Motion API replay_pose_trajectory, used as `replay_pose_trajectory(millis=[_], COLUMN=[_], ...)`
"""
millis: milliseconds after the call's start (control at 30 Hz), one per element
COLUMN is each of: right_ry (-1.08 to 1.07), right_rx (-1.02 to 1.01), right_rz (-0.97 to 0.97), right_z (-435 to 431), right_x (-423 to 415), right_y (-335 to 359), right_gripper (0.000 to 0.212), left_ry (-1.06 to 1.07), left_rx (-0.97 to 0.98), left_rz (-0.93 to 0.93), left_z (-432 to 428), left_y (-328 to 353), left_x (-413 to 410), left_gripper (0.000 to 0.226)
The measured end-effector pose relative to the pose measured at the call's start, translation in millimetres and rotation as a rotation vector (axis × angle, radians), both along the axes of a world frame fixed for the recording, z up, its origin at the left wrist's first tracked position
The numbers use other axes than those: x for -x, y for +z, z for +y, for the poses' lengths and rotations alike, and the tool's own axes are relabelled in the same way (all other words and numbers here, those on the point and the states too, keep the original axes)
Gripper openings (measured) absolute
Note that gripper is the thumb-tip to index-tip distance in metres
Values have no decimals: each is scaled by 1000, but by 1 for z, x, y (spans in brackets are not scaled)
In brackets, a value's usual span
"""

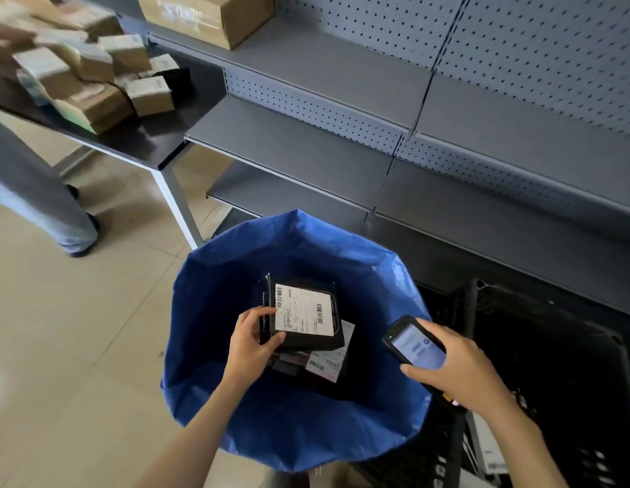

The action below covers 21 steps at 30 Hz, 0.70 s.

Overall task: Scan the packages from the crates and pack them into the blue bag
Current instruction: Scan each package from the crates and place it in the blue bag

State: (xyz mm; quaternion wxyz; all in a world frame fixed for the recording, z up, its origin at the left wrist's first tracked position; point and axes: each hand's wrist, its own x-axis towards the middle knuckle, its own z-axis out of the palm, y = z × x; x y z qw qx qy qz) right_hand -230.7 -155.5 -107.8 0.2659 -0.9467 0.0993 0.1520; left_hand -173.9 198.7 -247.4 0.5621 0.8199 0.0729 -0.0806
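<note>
Fingers (258, 313) of left hand (252, 343): curled round the near-left corner of the black package (308, 341), thumb on its front edge, the rest over its side; a firm pinch, not spread
Fingers (435, 329) of right hand (459, 366): wrapped round the scanner (414, 343), a handheld unit, thumb tip at its lower edge; screen lit and facing up
Black package: flat dark box, white shipping label (303, 309) with barcodes uppermost; held inside the mouth of the blue bag (208, 311), close over what lies beneath; touching or apart, cannot tell
Bag contents: at least one other labelled package (326, 364) under the held one, dark wrap, white label showing
Blue bag: stands open on the floor (77, 329), mouth wide, in front of the grey shelving (341, 142)
Crate (553, 364): black, right of the bag, beside the right hand; contents too dark to tell
Counter (148, 146): far left, carries a heap of cardboard boxes (95, 79); another person's legs (35, 199) beside it
Step in hand: judged to be packing; the package sits in the bag's mouth, the scanner is held off to the side and not aimed at the label
Next move calls for: lowering the package flat onto the stack, loosening the left fingers, then a reach across to the crate for a fresh package, label turned toward the scanner
</note>
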Motion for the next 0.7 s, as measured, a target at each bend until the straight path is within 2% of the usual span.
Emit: replay_pose_trajectory(millis=[167, 300, 500, 700], right_ry=[14, 21, 13, 23], right_rx=[-22, -35, -32, -42], right_rz=[66, 107, 167, 183], right_z=[10, 19, 32, 38], right_x=[-10, -21, -38, -48], right_y=[0, -5, -22, -42], right_gripper=[82, 71, 89, 87], left_ry=[153, 304, 561, 789], left_rx=[37, 92, 157, 206], left_rz=[78, 152, 296, 298], left_z=[8, 7, -9, -26], left_y=[-31, -47, -75, -115], left_x=[-5, -15, -45, -66], left_gripper=[49, 47, 46, 47])
